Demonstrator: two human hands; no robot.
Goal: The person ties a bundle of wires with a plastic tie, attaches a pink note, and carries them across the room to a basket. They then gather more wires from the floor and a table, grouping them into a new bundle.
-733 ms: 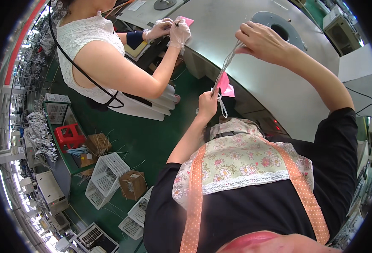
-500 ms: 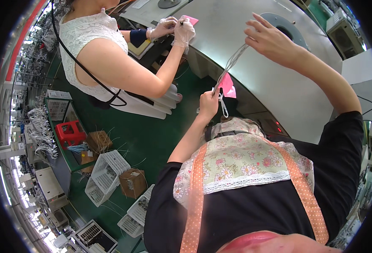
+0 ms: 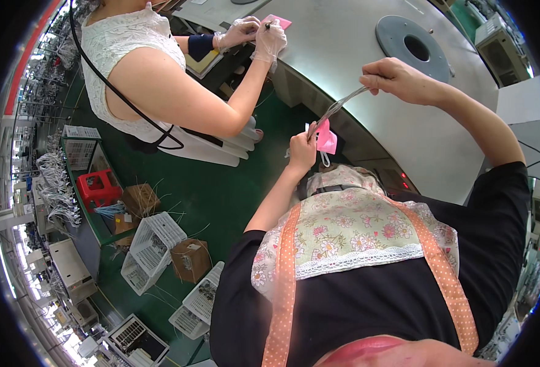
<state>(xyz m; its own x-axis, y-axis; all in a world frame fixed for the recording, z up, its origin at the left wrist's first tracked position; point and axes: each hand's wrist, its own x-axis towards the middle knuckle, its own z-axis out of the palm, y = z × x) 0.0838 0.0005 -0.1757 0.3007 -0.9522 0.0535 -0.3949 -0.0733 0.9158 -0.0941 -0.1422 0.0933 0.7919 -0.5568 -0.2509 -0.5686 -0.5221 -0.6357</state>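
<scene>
A bundle of thin grey cables (image 3: 338,105) stretches between my two hands, in front of the curved metal table's edge. My left hand (image 3: 302,151) is closed round its lower end. The fingers of my right hand (image 3: 398,81) pinch its upper end over the table. Beside my left hand hangs a pink slip (image 3: 327,138), with a white loop (image 3: 325,159) below it; how they are fastened is hidden.
A grey metal table (image 3: 404,134) bears a round grey disc (image 3: 412,47) with a hole. At left, a gloved co-worker (image 3: 141,79) holds a pen over pink paper (image 3: 277,23). White baskets (image 3: 153,244), cardboard boxes (image 3: 191,260) and a red stool (image 3: 100,188) stand on the green floor.
My right hand has come down and nearer, away from the disc, and its spread fingers have closed on the cable ends. My left hand keeps its hold, almost still.
</scene>
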